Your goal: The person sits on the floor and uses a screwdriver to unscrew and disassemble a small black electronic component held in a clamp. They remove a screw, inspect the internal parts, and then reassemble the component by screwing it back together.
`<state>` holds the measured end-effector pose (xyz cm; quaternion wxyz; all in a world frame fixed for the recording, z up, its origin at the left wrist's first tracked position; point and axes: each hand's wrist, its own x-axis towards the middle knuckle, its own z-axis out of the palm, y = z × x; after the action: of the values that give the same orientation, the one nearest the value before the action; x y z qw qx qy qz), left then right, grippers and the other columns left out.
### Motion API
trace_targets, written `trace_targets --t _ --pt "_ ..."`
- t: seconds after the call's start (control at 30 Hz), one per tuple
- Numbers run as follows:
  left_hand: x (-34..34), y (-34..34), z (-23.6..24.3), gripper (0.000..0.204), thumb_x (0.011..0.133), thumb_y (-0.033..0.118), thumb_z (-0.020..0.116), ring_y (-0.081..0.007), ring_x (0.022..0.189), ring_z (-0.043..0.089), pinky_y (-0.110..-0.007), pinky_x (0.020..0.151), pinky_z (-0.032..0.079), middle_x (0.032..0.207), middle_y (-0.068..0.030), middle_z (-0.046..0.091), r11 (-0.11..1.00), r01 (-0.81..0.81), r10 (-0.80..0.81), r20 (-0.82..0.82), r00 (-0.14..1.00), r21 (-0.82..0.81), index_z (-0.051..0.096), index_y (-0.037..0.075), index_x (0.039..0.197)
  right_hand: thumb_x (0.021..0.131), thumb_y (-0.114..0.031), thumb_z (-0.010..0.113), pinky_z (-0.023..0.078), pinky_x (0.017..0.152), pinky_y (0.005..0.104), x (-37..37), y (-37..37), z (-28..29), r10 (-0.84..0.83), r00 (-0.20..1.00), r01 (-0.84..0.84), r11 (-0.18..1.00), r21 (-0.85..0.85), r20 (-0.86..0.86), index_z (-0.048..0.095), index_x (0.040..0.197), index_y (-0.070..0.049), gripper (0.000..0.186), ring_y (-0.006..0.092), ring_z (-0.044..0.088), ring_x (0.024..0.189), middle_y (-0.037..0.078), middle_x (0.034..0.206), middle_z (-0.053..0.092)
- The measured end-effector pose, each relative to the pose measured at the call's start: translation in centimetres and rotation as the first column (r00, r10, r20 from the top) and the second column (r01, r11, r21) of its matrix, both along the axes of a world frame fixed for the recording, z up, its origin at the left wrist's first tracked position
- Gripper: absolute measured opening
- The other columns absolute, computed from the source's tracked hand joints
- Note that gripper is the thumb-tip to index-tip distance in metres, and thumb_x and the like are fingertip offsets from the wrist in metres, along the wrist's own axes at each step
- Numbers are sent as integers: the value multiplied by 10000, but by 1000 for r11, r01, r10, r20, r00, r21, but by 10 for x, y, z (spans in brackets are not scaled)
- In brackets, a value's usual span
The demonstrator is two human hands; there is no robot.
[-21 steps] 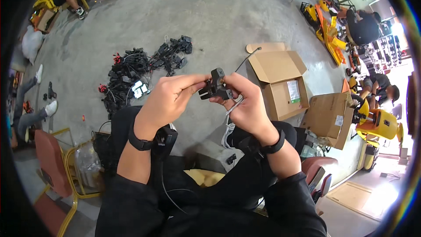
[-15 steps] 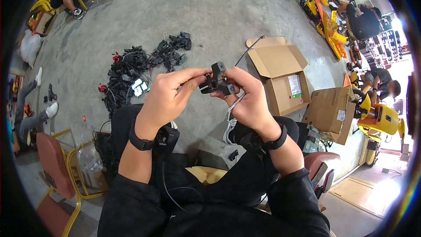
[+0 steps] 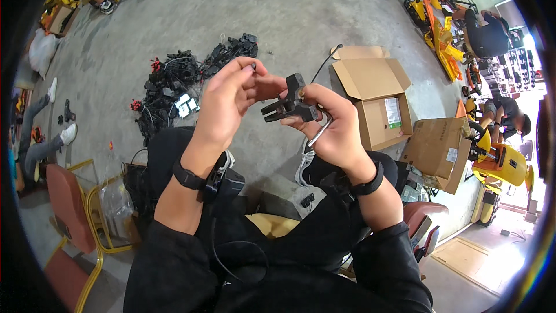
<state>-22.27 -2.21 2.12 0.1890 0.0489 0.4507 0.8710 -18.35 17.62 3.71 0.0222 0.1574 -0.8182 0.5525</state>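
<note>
My right hand (image 3: pixel 336 124) grips a black plastic bracket (image 3: pixel 292 101) with a forked end pointing left. Tucked in the same hand is a bent silver hex key (image 3: pixel 320 131). A thin black cable (image 3: pixel 326 65) sticks up behind that hand, its tip out over the floor. My left hand (image 3: pixel 223 101) is raised just left of the bracket. Between its thumb and forefinger it pinches a small dark piece (image 3: pixel 253 66), too small to name. Its lower fingers are curled close to the bracket; whether they touch it I cannot tell.
Black parts with cables lie in a pile (image 3: pixel 168 90) on the concrete floor ahead. An open cardboard box (image 3: pixel 370 76) and a closed-looking carton (image 3: pixel 431 148) stand at the right. Brown chairs (image 3: pixel 66 206) flank me. Other people sit at the far left and right, near yellow machines (image 3: pixel 504 165).
My left hand has drawn up and away from the bracket, and the small dark piece now shows in its fingertips. The bracket has turned slightly in my right hand, showing more of the hex key.
</note>
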Motion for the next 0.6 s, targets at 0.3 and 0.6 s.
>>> trace_targets --t 0.3,0.6 --pt "-10 -10 -1 244 921 193 417 -162 682 429 -276 609 354 783 -63 484 961 -117 26 341 940 249 552 2 991 725 85 767 388 572 201 1 2 0 28 999 -27 999 28 -32 599 1072 44 388 25 507 733 38 988 745" --pt "-13 -16 -5 227 877 103 457 -153 694 428 -273 599 360 824 -65 483 928 -80 -78 397 914 365 540 -21 1049 669 -4 842 349 528 257 -2 0 -13 31 999 -32 994 -106 -13 652 1009 -5 389 104 379 585 43 699 504"
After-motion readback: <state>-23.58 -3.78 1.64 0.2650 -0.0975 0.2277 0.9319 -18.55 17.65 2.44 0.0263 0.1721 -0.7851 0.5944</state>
